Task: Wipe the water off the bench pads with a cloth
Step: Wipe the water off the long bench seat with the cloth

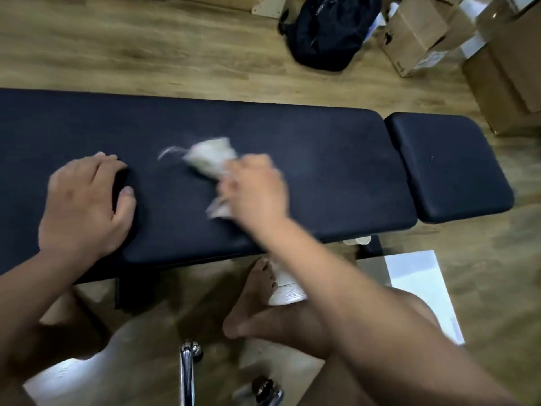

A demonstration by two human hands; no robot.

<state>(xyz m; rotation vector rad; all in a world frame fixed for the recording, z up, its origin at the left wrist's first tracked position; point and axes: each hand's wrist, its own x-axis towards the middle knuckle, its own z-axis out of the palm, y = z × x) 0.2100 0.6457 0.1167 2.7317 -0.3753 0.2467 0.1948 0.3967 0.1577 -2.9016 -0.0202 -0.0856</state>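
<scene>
Head view: the right hand (254,189) has its fingers curled round a crumpled pale cloth (210,159), blurred, at the middle of the long bench pad (307,142); the left hand (85,203) rests on this pad at 9 o'clock, fingers relaxed, holding nothing; no water is visible on the dark surface, so I judge the wiping about midway; the short seat pad (448,168) at 3 o'clock is probably left to do.

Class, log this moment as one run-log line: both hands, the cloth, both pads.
left hand: rests on long pad | right hand: grips cloth on long pad, motion-blurred | short pad: no hand on it
</scene>
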